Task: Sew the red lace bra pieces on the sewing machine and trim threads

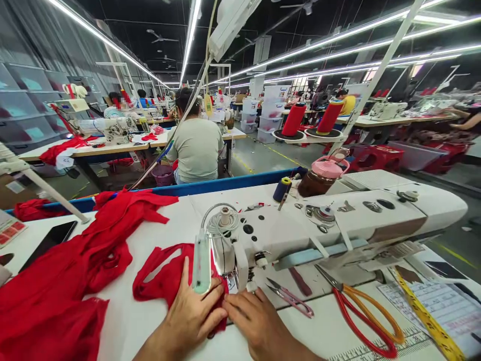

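Observation:
A piece of red fabric [161, 273] lies under the head of a white sewing machine [285, 235], beside the presser foot [232, 282]. My left hand [195, 308] rests on this fabric with its fingers stretched out, the index finger pointing away from me. Close beside it, my right hand [257, 318] has its fingertips together at the fabric's right edge, just in front of the presser foot. A pale green lamp [202, 263] hangs over the left hand and hides part of the fabric.
A heap of red garments [101, 240] covers the table's left, near a phone [48, 243]. To the right lie thread snips [291, 298], large scissors [361, 311], a yellow tape measure [424, 313] and papers. A pink-lidded jar [325, 173] stands behind the machine. A co-worker [199, 143] sits ahead.

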A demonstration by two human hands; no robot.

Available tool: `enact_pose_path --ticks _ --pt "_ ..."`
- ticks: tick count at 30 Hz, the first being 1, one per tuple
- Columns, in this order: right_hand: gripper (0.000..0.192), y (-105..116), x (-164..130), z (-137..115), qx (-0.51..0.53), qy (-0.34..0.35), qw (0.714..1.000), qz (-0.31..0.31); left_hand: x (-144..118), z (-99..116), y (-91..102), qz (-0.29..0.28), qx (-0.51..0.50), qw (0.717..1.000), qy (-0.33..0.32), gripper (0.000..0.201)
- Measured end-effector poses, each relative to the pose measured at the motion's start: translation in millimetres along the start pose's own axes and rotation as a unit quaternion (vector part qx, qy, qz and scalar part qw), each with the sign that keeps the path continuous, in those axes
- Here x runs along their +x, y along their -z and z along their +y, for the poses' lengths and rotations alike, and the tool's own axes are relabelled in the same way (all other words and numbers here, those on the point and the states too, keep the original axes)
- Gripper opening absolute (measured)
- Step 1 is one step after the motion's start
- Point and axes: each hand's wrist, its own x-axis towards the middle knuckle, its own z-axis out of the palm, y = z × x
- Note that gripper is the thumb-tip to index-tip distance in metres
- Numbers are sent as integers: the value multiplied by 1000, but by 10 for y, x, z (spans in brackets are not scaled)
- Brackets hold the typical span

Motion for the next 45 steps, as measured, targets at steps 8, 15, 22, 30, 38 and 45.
enact_pose_path --ticks 8,15,22,30,38,45 --pt "36 47 14 118 -15 9 990 -141 27 39 5 13 20 999 -23 24" --pt "32 -59 -30 123 -3 5 997 -78 29 16 36 9 18 1000 -14 23" --pt "35 -9 -10 149 3 29 999 -29 65 30 58 27 35 999 -23 27" --pt "44 54 -13 150 -22 -6 993 -113 -2 -3 -23 35 74 996 -20 25" --pt "50 66 -17 112 -23 -24 994 -103 -32 25 -41 24 74 997 -17 28" --pt "54 5 -40 176 -20 -1 997 -78 -36 -24 -6 23 66 997 -22 35"
